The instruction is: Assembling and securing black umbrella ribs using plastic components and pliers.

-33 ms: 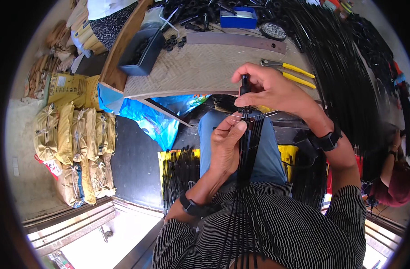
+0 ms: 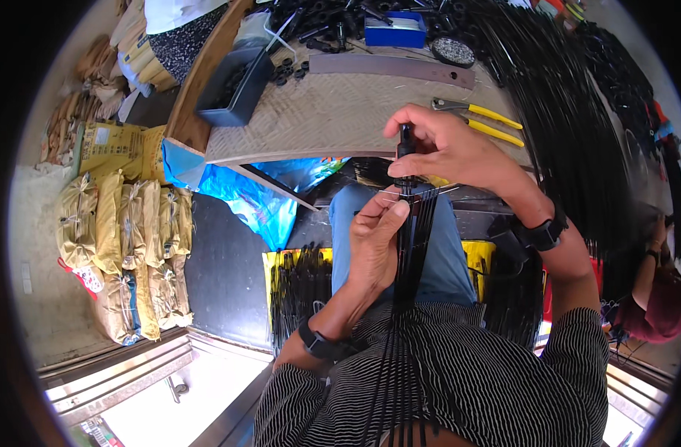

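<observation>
Both hands raised, fingers pinched

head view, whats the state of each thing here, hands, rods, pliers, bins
left hand: closed around the bundle of black rods
right hand: pinching the black hub atop the bundle
yellow-handled pliers: lying untouched on the woven mat
dark bin: open, holding black parts
blue box: open on the mat

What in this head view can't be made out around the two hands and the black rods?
- Black fitting: the right hand wraps it, so its shape is unclear.
- Black rods: the lower ends run off the bottom edge; the count is too fine to tell.
- Left hand: its fingertips merge with the rods, so the grip is unclear.
- Dark tray: the contents are too small.
</observation>
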Demonstrator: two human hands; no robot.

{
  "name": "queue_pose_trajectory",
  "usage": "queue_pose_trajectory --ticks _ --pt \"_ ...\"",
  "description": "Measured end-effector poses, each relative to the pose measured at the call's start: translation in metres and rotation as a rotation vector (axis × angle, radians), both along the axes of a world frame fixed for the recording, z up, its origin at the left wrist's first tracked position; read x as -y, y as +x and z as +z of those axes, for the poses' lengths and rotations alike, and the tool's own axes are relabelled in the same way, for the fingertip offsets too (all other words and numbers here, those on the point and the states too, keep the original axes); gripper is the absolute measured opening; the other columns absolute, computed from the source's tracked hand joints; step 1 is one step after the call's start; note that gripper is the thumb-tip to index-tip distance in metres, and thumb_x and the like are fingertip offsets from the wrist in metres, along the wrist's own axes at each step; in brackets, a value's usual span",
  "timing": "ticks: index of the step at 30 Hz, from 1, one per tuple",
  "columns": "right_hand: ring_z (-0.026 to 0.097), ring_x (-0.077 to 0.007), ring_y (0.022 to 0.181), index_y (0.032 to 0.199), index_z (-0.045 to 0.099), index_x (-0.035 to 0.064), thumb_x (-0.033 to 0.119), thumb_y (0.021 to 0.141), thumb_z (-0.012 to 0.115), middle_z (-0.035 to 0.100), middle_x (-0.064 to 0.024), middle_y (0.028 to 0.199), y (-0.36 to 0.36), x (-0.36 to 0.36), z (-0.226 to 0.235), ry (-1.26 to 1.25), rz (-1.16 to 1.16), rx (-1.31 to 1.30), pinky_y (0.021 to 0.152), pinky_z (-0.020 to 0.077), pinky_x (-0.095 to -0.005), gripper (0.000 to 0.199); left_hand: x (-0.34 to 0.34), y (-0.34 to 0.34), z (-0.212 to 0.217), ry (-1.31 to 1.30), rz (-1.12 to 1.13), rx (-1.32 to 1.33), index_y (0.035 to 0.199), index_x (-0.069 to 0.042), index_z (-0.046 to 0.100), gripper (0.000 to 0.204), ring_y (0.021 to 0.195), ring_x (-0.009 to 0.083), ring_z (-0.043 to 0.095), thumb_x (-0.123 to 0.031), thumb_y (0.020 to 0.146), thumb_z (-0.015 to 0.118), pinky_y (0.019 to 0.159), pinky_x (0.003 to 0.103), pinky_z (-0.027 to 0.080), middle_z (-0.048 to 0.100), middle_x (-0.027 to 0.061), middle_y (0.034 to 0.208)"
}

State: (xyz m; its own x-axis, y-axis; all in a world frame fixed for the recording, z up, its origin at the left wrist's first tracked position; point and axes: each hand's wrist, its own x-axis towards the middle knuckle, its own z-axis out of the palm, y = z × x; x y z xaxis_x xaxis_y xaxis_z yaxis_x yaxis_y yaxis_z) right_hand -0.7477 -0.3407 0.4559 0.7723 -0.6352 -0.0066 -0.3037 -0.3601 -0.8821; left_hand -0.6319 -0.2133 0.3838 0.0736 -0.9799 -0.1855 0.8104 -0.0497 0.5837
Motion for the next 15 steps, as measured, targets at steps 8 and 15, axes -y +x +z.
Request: queue_pose_trajectory --ticks 8,15 --pt "0.041 -0.0057 0.056 0.097 0.049 0.0045 0.018 0.073 0.071 0.048 0.0007 0.060 0.008 -0.011 0.003 -0.244 -0.124 -0.049 0.050 0.0336 -0.0244 0.036 0.004 -0.004 0.002 0.040 0.049 0.038 0.102 0.000 0.055 0.020 0.078 0.0076 0.057 -0.001 0.082 0.058 0.072 0.021 0.048 0.059 0.0033 0.091" --pt "0.040 -0.0093 0.054 0.097 0.049 0.0052 0.015 0.068 0.074 0.044 -0.0024 0.059 0.010 -0.015 -0.006 -0.133 -0.125 0.077 0.048 0.0331 -0.0249 0.039 0.003 -0.005 0.000 0.055 0.100 0.057 0.092 -0.002 0.055 0.012 0.076 0.0066 0.056 -0.001 0.082 0.059 0.069 0.020 0.047 0.059 0.0024 0.086"
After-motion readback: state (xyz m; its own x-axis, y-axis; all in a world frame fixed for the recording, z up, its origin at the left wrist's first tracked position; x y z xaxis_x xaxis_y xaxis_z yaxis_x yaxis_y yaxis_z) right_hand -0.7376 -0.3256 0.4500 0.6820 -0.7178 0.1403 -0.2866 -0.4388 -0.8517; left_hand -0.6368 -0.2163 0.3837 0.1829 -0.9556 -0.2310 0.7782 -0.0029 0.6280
